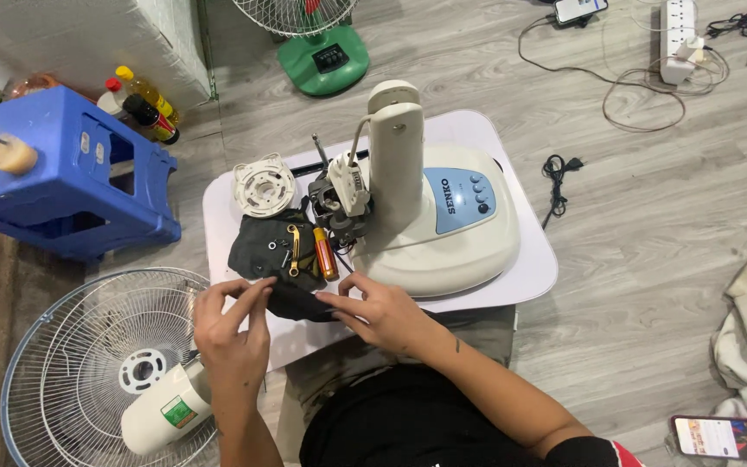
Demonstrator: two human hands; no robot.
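Pinching the near edge of a dark crumpled cloth (283,259) at lower centre, the left hand (233,333) and right hand (382,313) both grasp it on the white tray table (529,268). A yellow-handled screwdriver (326,253) lies on the cloth, beside the cream fan base (443,233).

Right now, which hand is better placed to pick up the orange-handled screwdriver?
Right, probably. The right hand rests on the dark cloth just below the orange-handled screwdriver. The left hand sits further left, pinching the cloth edge.
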